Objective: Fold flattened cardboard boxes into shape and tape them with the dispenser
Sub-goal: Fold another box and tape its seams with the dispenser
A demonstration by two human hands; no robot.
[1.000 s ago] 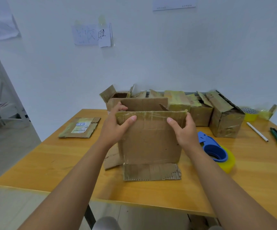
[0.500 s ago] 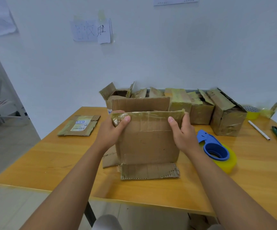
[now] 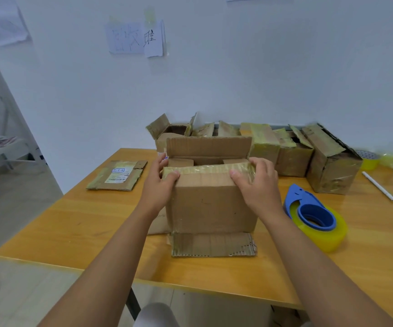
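Cardboard box [image 3: 210, 204] upright at table [image 3: 77, 220] centre, long axis left-right; left hand [image 3: 159, 182] and right hand [image 3: 256, 185] pinch near flap's [image 3: 208, 171] ends, tape dispenser [image 3: 313, 213] just beside right hand, nearer it.

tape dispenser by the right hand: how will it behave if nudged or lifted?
The tape dispenser lies on its side on the table, so it will probably slide rather than roll. The thick yellow roll suggests moderate weight. The rigid-looking blue plastic frame should give a firm grip.
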